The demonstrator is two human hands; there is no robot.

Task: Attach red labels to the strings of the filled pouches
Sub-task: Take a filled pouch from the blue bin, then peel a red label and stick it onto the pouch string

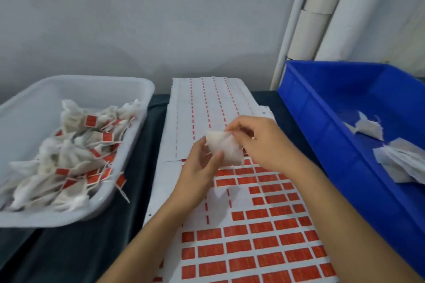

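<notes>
- Left hand (197, 167) grips the lower left edge of a small white filled fabric pouch (224, 149), thumb over the front. Right hand (259, 142) pinches at the pouch's top corner with thumb and forefinger. Pouch is held above the white backing sheet of red rectangular stickers (264, 236), at the boundary between stripped and full rows.
- String of this pouch not discernible; frame is soft there. Risk: if the right fingers have cloth rather than string, the label would end up on the pouch body.
- No label visible on either hand. Both hands are occupied, so peeling one means releasing a grip; pouch could drop onto the sheet and snag a sticker.
- Sheet lies loose on the dark cloth-covered table (96, 248); peeling one-handed may lift or slide it.
- White plastic tub (128, 89) on the left holds labelled pouches; blue plastic bin (322, 122) on the right holds unlabelled ones (368, 127). Risk: misplacing an untagged pouch in the white tub.
</notes>
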